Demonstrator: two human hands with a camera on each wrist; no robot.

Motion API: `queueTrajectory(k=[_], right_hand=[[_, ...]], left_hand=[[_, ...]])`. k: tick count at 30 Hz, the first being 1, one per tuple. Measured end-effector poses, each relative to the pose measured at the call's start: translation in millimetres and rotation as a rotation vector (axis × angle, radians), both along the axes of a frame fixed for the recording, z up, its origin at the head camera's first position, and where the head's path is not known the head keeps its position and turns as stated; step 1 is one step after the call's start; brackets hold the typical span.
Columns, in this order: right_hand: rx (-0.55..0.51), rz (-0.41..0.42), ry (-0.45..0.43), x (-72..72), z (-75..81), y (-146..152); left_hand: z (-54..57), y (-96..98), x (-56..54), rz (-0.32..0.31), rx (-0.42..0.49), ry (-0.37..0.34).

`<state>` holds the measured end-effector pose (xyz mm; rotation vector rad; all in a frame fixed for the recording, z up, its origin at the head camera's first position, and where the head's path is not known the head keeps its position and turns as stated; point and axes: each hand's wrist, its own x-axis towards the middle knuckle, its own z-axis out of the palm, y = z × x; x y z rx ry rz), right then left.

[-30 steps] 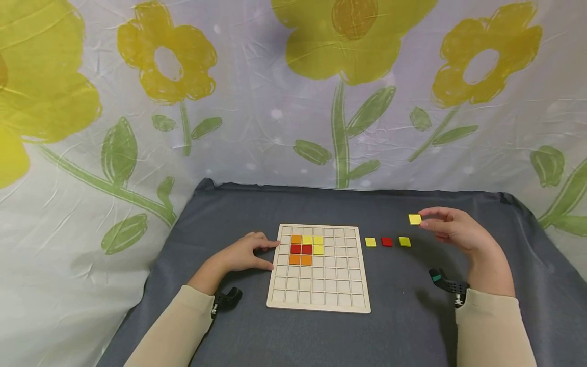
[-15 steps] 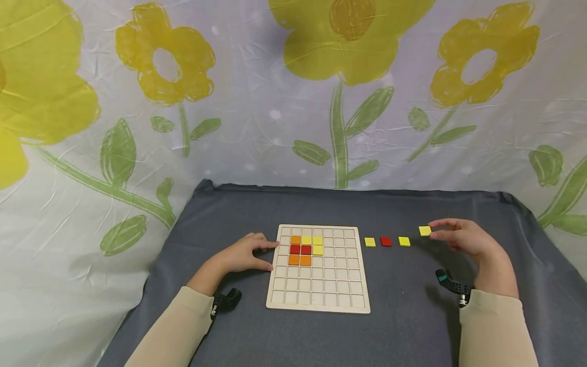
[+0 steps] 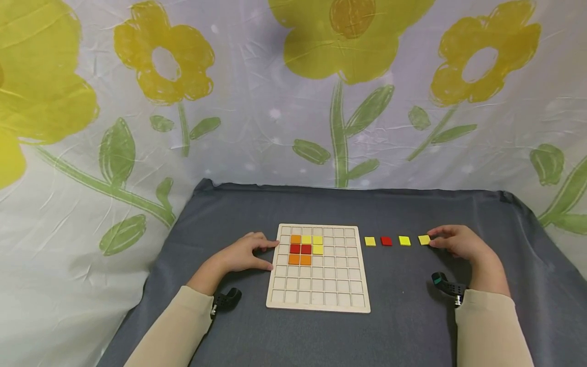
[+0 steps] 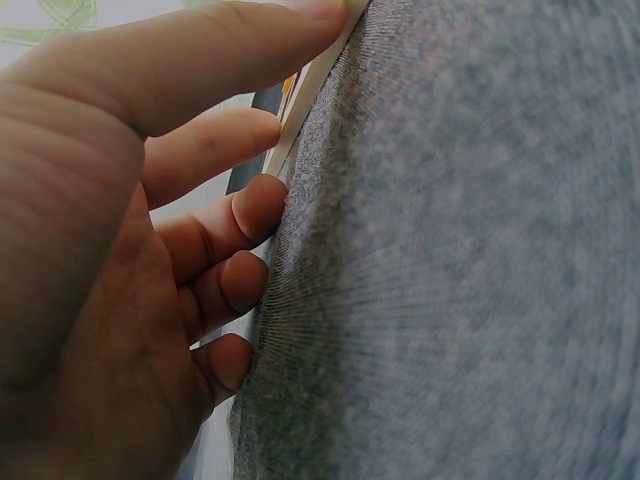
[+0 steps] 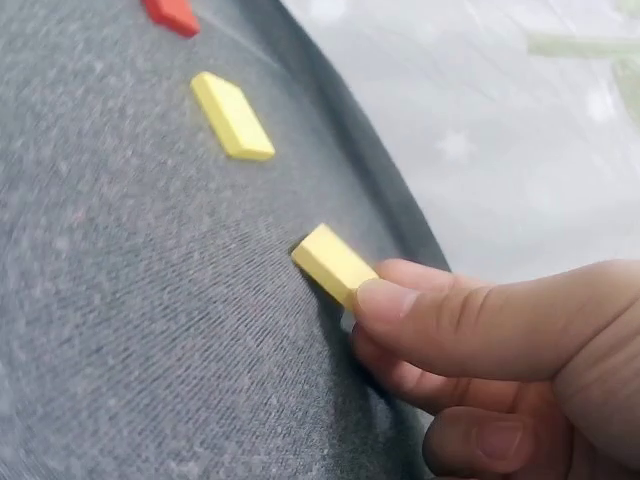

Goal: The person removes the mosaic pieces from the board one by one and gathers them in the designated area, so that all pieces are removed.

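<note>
In the head view my right hand [image 3: 460, 243] pinches a yellow square tile [image 3: 424, 240] between thumb and forefinger, down at the cloth at the right end of a row. The right wrist view shows the thumb on this tile [image 5: 335, 265]. To its left lie another yellow tile [image 3: 404, 240], a red tile [image 3: 386, 241] and a further yellow tile [image 3: 370, 241]. My left hand [image 3: 240, 253] touches the left edge of a wooden grid board [image 3: 321, 302] with thumb and forefinger. Its other fingers rest near the cloth in the left wrist view.
On the board's upper left sit orange tiles [image 3: 300, 260], red tiles [image 3: 300, 249] and yellow tiles [image 3: 317, 250]. Dark grey cloth [image 3: 394, 326] covers the table. A flower-print curtain [image 3: 257, 132] hangs behind and at the sides.
My right hand has moved right and then lowered the yellow tile from above the row to the cloth at the row's right end. The left hand has stayed at the board.
</note>
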<state>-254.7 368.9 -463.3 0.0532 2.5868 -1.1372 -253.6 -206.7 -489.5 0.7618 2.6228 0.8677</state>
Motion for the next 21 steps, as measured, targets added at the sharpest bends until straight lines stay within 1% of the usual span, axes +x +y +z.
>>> queueTrajectory(k=[7,10,16,21], right_hand=[[0.036,0.003,-0.010,-1.1,-0.5,0],[0.042,0.017,0.008,-1.5,0.0,-2],[0.077,0.078,0.054,-0.8,3.0,-10],[0.099,0.076,0.058,-1.7,3.8,-14]], left_hand=[[1.1,0.4,0.3,0.001,0.002,0.002],[0.9,0.1,-0.4,-0.001,-0.004,0.006],[1.1,0.0,-1.2,-0.007,-0.011,0.013],[0.7,-0.4,-0.8,-0.009,-0.010,0.011]])
